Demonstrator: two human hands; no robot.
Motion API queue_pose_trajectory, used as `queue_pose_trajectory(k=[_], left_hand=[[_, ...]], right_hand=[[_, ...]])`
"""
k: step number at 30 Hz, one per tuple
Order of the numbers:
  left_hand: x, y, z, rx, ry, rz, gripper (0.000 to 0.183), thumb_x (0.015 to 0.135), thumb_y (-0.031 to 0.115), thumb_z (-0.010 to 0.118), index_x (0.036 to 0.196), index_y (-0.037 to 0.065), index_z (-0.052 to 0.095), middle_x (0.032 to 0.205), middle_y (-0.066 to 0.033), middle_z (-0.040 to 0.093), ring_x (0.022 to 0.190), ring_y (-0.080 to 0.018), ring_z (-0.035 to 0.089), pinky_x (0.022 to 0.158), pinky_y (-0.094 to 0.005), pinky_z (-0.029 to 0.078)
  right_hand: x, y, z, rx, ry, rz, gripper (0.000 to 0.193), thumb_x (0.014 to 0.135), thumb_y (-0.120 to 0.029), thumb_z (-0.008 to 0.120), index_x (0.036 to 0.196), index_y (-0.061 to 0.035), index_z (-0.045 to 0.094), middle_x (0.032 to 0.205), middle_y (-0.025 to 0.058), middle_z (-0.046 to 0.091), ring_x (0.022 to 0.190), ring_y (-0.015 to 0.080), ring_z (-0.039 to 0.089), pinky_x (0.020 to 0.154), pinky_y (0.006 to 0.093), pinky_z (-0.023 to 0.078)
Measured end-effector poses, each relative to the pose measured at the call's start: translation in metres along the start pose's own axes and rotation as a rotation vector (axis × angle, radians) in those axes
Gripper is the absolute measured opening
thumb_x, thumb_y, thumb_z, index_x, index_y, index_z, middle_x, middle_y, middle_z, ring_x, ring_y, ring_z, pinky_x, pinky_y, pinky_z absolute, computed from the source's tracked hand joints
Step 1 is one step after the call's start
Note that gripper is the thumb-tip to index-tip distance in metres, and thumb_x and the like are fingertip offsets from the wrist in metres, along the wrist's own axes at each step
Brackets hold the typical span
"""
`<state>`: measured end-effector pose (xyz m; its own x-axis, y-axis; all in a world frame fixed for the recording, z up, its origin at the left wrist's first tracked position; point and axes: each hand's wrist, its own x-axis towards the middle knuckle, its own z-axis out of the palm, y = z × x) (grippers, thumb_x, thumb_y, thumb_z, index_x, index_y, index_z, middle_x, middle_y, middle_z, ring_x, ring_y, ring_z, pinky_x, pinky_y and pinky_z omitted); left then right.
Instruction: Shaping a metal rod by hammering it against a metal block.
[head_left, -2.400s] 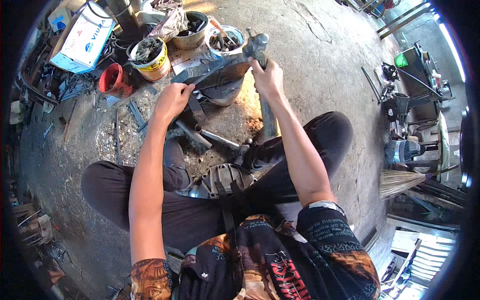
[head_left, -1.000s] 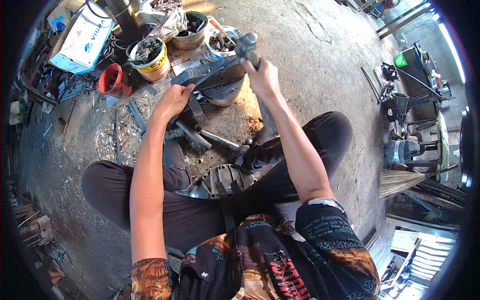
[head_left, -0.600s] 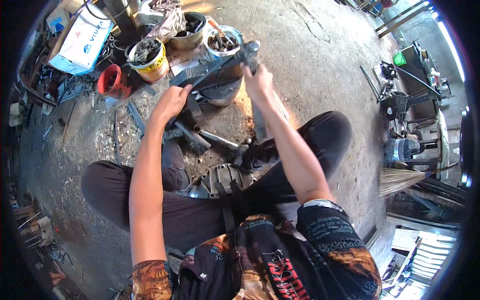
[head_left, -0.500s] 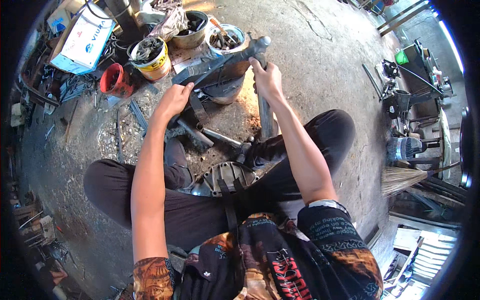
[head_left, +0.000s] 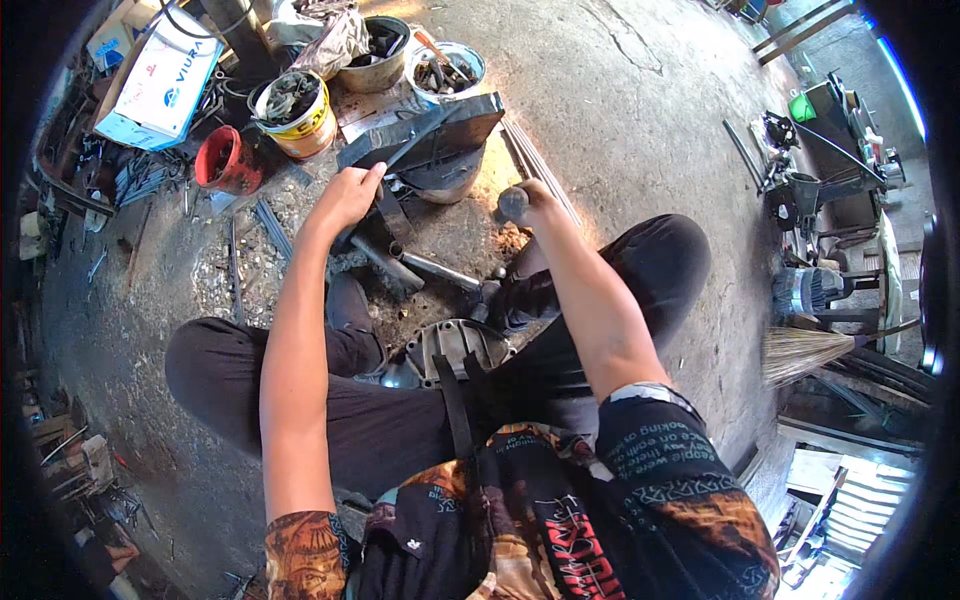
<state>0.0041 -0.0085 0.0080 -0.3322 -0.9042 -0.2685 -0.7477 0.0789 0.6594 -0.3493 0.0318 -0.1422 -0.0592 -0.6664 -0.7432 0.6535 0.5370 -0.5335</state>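
Observation:
My left hand point(head_left: 350, 195) is closed, thumb on top, around the near end of a thin dark metal bar point(head_left: 410, 147). The bar slants across the top of a heavy dark anvil block point(head_left: 460, 130). Just right of the block and apart from it, my right hand point(head_left: 540, 203) is wrapped around a hammer point(head_left: 514, 203). Only a round grey end of the hammer faces me; the rest is hidden behind the hand and forearm.
Beyond the anvil stand a yellow-and-white bucket point(head_left: 300, 115), a red bucket point(head_left: 228, 160) and a white bucket point(head_left: 445, 75) of scrap. Metal pipes point(head_left: 390, 262) and a ribbed metal casting point(head_left: 458, 345) lie between my legs. A straw broom point(head_left: 805, 358) is at right.
My right hand has come back toward me with the hammer, whose head has left the anvil's right end. The left hand and bar have hardly moved.

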Motion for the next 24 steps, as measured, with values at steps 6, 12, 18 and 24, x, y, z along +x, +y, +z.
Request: queue_pose_trajectory(k=[6,12,18,24], left_hand=[[-0.004,0.002,0.001,-0.002,0.011,-0.019,0.063,0.099,0.053,0.044,0.077,-0.001,0.067,0.070,-0.0180,0.064,0.072,-0.0297,0.065,0.072,-0.0411,0.048],[-0.004,-0.004,0.005,-0.038,-0.004,0.027,0.062,0.100,0.051,0.043,0.077,-0.002,0.066,0.068,-0.0163,0.063,0.069,-0.0274,0.063,0.071,-0.0398,0.048],[0.004,-0.019,0.019,-0.160,0.018,0.070,0.061,0.101,0.051,0.045,0.070,0.001,0.062,0.053,-0.0016,0.044,0.054,-0.0142,0.043,0.057,-0.0334,0.038],[0.001,-0.014,0.019,-0.723,-0.197,-0.100,0.055,0.098,0.057,0.051,0.065,0.012,0.049,0.051,0.0065,0.037,0.042,-0.0056,0.034,0.042,-0.0242,0.025]], right_hand=[[0.101,0.053,-0.020,0.632,0.387,0.008,0.018,0.097,-0.025,0.051,0.100,-0.0103,0.062,0.093,0.0093,0.070,0.079,0.0279,0.069,0.069,0.0545,0.057],[0.098,0.056,0.001,0.416,0.256,-0.064,0.022,0.098,-0.021,0.051,0.104,-0.0028,0.061,0.084,0.0154,0.068,0.061,0.0312,0.066,0.052,0.0457,0.059],[0.059,0.053,0.025,0.250,0.157,-0.128,0.037,0.097,-0.034,0.043,0.110,-0.0026,0.059,0.098,0.0173,0.063,0.077,0.0306,0.066,0.063,0.0457,0.059],[0.066,0.066,0.009,0.005,0.477,-0.050,0.038,0.096,-0.038,0.042,0.113,-0.0052,0.051,0.092,0.0161,0.060,0.066,0.0303,0.065,0.049,0.0431,0.053]])
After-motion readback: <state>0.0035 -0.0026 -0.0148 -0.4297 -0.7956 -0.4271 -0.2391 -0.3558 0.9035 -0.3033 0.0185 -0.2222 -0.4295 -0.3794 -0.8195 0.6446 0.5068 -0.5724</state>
